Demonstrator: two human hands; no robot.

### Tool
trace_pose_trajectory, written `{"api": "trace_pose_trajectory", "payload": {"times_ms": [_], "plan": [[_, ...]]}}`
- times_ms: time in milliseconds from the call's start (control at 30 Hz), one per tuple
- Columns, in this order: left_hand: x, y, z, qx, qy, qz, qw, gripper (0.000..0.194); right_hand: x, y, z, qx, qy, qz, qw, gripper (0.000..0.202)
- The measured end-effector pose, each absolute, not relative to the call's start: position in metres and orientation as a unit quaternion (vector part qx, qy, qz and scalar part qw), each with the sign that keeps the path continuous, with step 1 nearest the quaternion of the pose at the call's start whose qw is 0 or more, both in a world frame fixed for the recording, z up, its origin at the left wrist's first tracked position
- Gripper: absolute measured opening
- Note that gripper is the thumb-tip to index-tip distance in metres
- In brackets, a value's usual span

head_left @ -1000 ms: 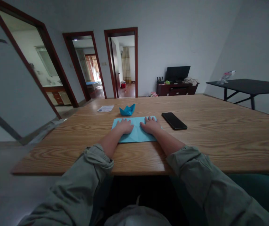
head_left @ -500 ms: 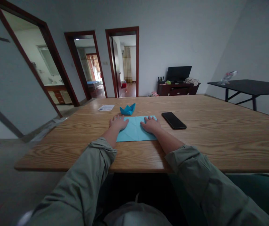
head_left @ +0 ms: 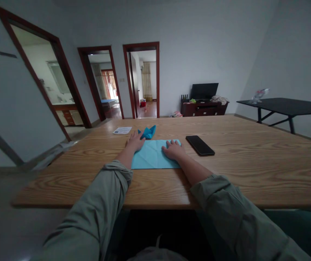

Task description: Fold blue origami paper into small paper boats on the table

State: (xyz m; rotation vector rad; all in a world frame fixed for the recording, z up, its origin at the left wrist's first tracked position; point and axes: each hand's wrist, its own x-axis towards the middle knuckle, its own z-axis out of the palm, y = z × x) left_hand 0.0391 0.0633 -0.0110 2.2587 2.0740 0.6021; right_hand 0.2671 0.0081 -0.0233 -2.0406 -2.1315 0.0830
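Note:
A light blue sheet of paper (head_left: 155, 156) with fold creases lies flat on the wooden table in front of me. My left hand (head_left: 135, 141) is over its far left corner, fingers spread and reaching toward a darker blue folded paper boat (head_left: 149, 132) just behind the sheet. Part of the boat's left side is hidden by that hand; I cannot tell whether they touch. My right hand (head_left: 173, 149) rests open on the sheet's right part, fingers stretched out over the far right corner.
To the right of the sheet lies a black phone (head_left: 200, 145). A small white printed card (head_left: 122, 130) is at the table's far left. The wooden table's (head_left: 242, 174) front edge runs close to my body. A black table (head_left: 286, 105) stands beyond on the right.
My left hand has slid slightly away from me, toward the paper boat. My right hand stays on the sheet. The whole view has tilted up a little.

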Motion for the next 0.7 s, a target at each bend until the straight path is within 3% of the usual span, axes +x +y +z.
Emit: {"api": "trace_pose_trajectory", "payload": {"times_ms": [267,600,700], "plan": [[0.036,0.078,-0.011,0.739,0.641,0.208,-0.005,0.058,0.268,0.012,-0.027,-0.684,-0.722,0.022,0.104,0.067],[0.035,0.045,0.024,0.728,0.580,0.363,-0.039,0.026,0.275,0.012,-0.020,-0.656,-0.749,0.039,0.089,0.066],[0.040,0.031,0.032,0.746,0.548,0.379,-0.025,0.021,0.277,0.011,-0.015,-0.656,-0.741,0.052,0.130,0.068]]}}
